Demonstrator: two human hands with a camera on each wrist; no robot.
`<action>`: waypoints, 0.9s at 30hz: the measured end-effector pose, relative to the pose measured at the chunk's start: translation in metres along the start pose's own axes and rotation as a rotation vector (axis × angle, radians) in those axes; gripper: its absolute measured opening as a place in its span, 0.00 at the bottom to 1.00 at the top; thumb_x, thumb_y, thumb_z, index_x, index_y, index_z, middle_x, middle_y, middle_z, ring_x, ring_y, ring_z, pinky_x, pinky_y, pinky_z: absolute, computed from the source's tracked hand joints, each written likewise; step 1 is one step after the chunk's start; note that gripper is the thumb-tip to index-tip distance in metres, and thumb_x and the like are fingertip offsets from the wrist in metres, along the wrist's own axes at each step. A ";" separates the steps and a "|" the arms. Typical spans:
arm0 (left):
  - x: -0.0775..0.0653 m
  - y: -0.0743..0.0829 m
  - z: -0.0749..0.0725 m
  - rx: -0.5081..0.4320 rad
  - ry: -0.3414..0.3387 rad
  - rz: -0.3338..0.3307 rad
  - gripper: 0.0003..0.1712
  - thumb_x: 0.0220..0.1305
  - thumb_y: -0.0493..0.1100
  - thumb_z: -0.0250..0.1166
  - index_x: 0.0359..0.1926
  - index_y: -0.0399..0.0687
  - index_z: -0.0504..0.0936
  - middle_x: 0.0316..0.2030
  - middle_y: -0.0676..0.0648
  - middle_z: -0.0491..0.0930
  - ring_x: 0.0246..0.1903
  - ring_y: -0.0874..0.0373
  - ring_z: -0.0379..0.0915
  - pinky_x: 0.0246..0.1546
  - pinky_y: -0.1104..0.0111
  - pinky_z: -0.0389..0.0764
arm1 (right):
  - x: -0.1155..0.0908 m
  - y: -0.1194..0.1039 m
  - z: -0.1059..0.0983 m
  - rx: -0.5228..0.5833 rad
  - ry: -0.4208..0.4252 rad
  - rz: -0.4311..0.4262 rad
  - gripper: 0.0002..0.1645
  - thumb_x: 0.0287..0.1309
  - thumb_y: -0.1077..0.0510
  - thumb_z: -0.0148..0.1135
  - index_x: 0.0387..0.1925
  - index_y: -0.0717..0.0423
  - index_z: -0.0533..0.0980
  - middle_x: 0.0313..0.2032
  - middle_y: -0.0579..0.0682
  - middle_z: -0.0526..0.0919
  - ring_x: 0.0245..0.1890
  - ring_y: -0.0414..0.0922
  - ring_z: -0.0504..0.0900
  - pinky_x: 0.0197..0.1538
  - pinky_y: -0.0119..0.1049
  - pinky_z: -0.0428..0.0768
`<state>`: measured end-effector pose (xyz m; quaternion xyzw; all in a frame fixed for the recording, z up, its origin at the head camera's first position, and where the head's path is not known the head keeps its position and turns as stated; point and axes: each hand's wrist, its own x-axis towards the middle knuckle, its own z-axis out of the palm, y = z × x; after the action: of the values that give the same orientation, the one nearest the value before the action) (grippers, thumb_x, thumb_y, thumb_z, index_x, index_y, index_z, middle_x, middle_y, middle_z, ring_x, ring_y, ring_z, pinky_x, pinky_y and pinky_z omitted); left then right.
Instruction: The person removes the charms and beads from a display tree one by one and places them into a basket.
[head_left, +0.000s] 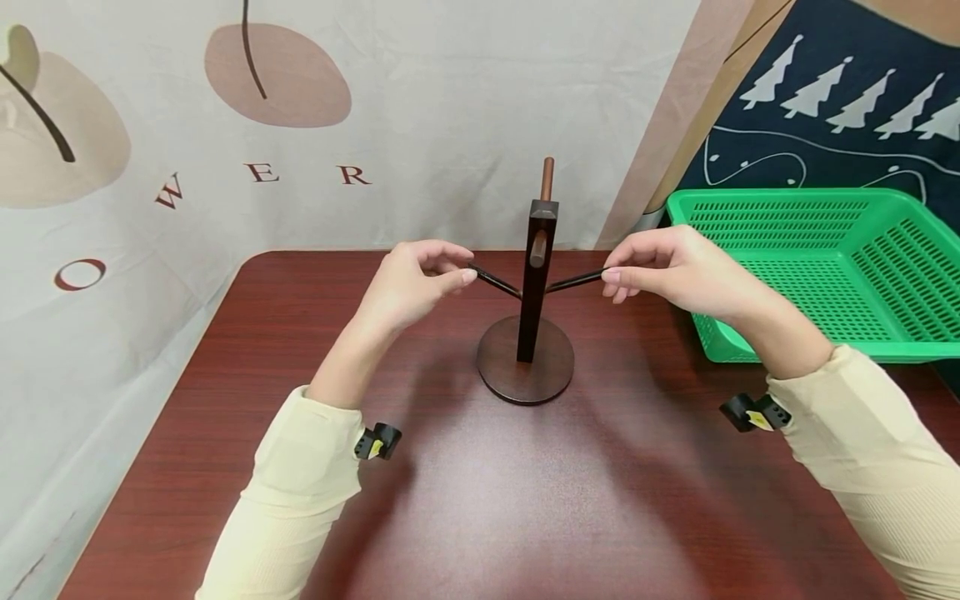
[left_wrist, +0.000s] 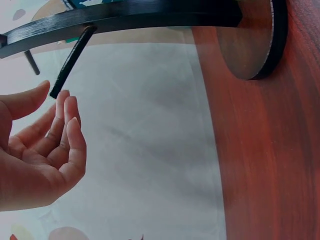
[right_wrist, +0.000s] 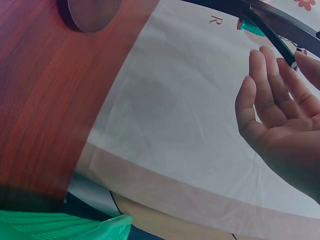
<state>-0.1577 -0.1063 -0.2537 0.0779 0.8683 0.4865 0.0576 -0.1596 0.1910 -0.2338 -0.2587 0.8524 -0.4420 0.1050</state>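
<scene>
A dark wooden mug tree (head_left: pixel 533 308) stands upright on its round base (head_left: pixel 517 375) in the head view. Angled pegs stick out from its post, and no mugs hang on them. My left hand (head_left: pixel 412 279) pinches the tip of the left peg (head_left: pixel 498 284) between thumb and fingers; the left wrist view shows this peg (left_wrist: pixel 72 62) between the thumb and fingertips. On the other side, my right hand (head_left: pixel 686 271) pinches the end of the right peg (head_left: pixel 576 280). In the right wrist view that peg's tip (right_wrist: pixel 286 52) lies between thumb and index finger, with the other fingers extended.
A green plastic basket (head_left: pixel 795 195) stands at the right end of the reddish-brown table (head_left: pixel 247 392). Behind the table hangs a pale printed cloth (head_left: pixel 450 100). A dark cloth with white trees (head_left: pixel 817 92) is behind the basket.
</scene>
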 end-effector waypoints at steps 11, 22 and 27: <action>-0.021 0.029 -0.006 -0.065 0.059 0.138 0.13 0.56 0.42 0.66 0.44 0.47 0.81 0.32 0.48 0.80 0.30 0.59 0.76 0.35 0.68 0.72 | 0.001 0.002 0.000 0.012 -0.003 -0.019 0.08 0.59 0.59 0.59 0.36 0.61 0.79 0.27 0.55 0.82 0.30 0.47 0.81 0.38 0.32 0.78; -0.051 0.069 0.004 -0.119 0.024 0.363 0.10 0.55 0.38 0.66 0.41 0.45 0.81 0.28 0.51 0.79 0.26 0.60 0.75 0.32 0.68 0.75 | 0.001 0.000 -0.002 0.007 -0.001 -0.001 0.08 0.59 0.59 0.59 0.36 0.61 0.79 0.27 0.54 0.82 0.31 0.45 0.81 0.37 0.30 0.78; -0.057 0.079 0.009 -0.136 0.020 0.402 0.10 0.55 0.36 0.66 0.40 0.43 0.81 0.28 0.51 0.78 0.25 0.60 0.75 0.31 0.69 0.76 | 0.001 0.000 -0.001 0.008 0.001 0.006 0.09 0.59 0.59 0.59 0.36 0.61 0.79 0.27 0.54 0.82 0.31 0.46 0.81 0.38 0.31 0.78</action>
<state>-0.0937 -0.0688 -0.1899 0.2406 0.8010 0.5465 -0.0442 -0.1607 0.1916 -0.2333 -0.2554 0.8515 -0.4454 0.1069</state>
